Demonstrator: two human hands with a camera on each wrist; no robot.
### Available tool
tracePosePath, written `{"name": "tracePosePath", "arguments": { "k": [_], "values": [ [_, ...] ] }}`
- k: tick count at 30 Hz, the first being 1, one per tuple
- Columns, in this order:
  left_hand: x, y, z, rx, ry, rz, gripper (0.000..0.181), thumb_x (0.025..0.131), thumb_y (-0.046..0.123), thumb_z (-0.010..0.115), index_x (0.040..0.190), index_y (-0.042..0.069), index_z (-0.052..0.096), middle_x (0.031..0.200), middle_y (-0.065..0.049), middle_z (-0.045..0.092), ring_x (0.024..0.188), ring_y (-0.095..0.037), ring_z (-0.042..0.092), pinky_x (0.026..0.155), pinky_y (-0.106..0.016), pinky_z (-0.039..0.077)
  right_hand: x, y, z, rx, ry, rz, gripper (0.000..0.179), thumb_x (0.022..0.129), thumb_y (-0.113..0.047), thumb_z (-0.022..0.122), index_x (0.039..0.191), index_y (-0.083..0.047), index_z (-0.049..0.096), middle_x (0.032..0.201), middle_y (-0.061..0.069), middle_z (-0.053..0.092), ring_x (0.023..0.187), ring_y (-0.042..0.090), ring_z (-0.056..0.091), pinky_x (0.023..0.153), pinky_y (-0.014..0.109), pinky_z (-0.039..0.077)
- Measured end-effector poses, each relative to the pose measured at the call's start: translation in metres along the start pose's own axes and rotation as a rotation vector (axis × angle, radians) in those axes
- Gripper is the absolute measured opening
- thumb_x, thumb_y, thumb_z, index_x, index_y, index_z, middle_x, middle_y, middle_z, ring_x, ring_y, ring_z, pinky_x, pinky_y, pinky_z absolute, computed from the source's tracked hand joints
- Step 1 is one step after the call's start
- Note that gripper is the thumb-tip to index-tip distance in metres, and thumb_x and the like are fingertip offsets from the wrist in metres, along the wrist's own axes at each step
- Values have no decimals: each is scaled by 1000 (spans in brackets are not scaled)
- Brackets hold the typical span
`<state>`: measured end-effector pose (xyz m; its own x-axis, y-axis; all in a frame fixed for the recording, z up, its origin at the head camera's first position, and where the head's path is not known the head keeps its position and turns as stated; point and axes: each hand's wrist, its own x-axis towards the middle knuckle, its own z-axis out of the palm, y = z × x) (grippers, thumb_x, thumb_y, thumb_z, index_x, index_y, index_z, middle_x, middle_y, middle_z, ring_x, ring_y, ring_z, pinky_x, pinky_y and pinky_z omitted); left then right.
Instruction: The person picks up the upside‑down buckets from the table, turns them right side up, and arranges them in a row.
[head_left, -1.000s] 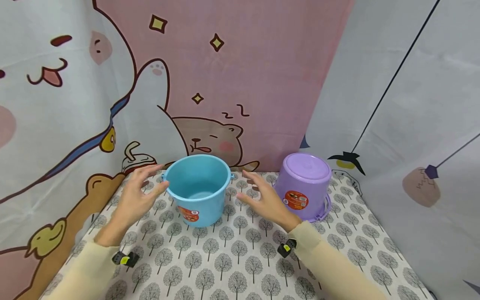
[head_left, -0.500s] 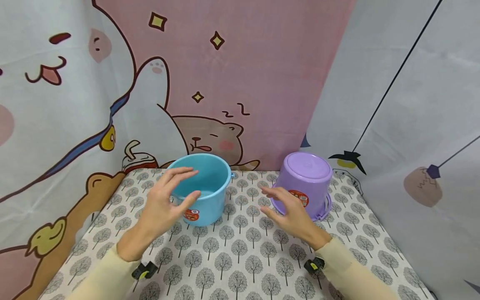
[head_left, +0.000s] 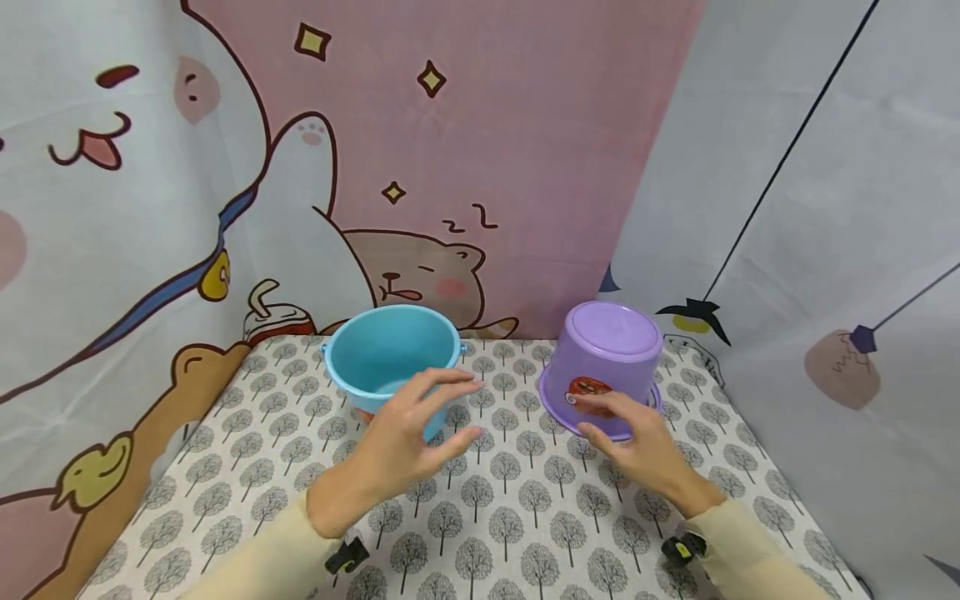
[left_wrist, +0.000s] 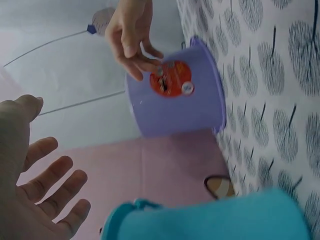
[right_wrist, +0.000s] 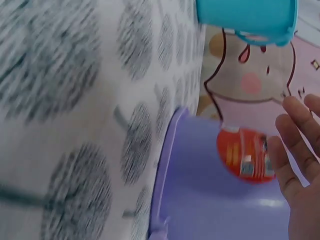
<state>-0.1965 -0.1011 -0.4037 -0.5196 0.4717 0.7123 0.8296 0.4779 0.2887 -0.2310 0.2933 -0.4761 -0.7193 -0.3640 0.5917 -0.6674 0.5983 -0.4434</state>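
Observation:
An upright blue bucket (head_left: 393,354) stands at the left of the table, partly covered in the head view by my left hand (head_left: 405,433). That hand is held in front of it, fingers spread and nothing in them. At the right, a purple bucket (head_left: 611,358) sits upside down with its base facing up, its handle low on the right side and a red sticker (left_wrist: 171,79) on its wall. My right hand (head_left: 645,442) hovers in front of this bucket, fingers loosely extended toward the sticker and holding nothing. In the right wrist view its fingers (right_wrist: 295,137) overlap the sticker's edge.
A white cloth with grey trees (head_left: 476,500) covers the table. Behind rises a pink curtain (head_left: 525,150) with cartoon animals, and a pale grey curtain (head_left: 825,208) hangs along the right side.
Both hands have moved right and nearer the person: the left from beside the blue bucket to its front, the right from between the buckets to before the purple one. Both buckets stayed put.

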Motion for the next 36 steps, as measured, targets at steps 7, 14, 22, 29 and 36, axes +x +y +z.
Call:
{"name": "tracePosePath", "arguments": {
  "k": [7,14,22,29,36],
  "values": [
    [7,10,39,-8,-81,24,56,103,37,91,152,15,74,153,-5,75,141,-23,74,124,-42,63,-15,27,-21,-42,43,39,28,96,-3,92,120,-17,88,118,-3,89,107,7,81,97,15,63],
    [17,6,75,-71,-218,-126,59,108,43,85,159,16,70,158,-5,73,147,-22,72,128,-41,61,-26,51,-43,-105,38,215,12,107,-14,85,109,-26,88,109,-4,90,98,-6,73,87,29,66],
    [23,-4,110,-87,-349,-324,69,112,59,73,168,21,61,166,-1,66,150,-23,69,127,-50,62,-33,82,-59,-163,38,349,12,113,-26,78,117,-21,89,109,-1,90,99,-15,66,92,34,63],
    [29,-17,140,-78,-412,-449,79,111,67,71,173,21,56,167,-6,65,149,-28,69,122,-55,65,-32,109,-65,-212,-18,389,26,115,-29,75,133,-13,85,122,9,88,105,6,75,89,31,67],
    [45,-26,167,-108,-430,-524,91,107,67,77,177,15,50,169,-13,63,148,-32,69,119,-58,66,-30,127,-71,-197,-156,575,56,119,-44,68,158,-4,67,151,27,75,123,44,77,87,46,69]
  ]
}}
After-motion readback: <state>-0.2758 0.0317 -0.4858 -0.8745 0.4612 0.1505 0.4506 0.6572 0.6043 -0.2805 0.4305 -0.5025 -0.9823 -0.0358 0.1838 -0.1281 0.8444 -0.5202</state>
